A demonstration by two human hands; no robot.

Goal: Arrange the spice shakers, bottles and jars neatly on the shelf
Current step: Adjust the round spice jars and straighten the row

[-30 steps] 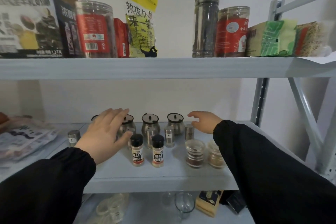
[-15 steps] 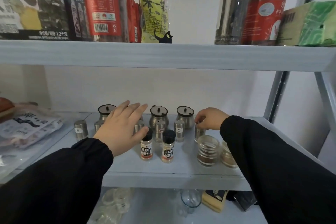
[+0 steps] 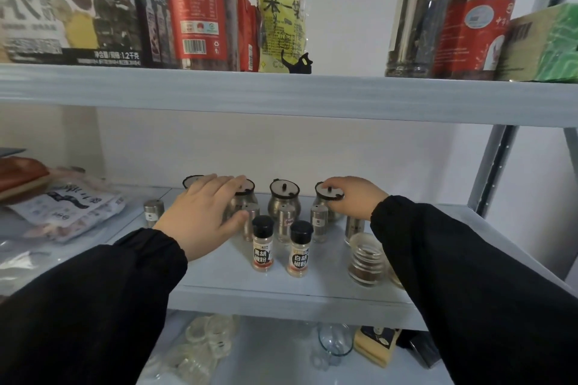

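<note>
A back row of round steel jars with black lids stands on the middle shelf. My left hand lies over the second jar, fingers on its lid and thumb against its side. My right hand pinches the lid rim of the rightmost jar. Between them stands a free jar, and another jar peeks out behind my left fingers. Small steel shakers line up in front of the jars, with one apart at the left. Two black-capped pepper bottles and a glass jar stand nearer the front.
Food bags lie on the shelf's left part. The upper shelf carries boxes, tall plastic jars and packets. A grey upright post rises at the right. Below, glasses and a yellow box sit on the lower shelf.
The view has come closer to the shelf. My left hand settled onto the second steel jar. My right hand moved from a small shaker to the rightmost jar's lid.
</note>
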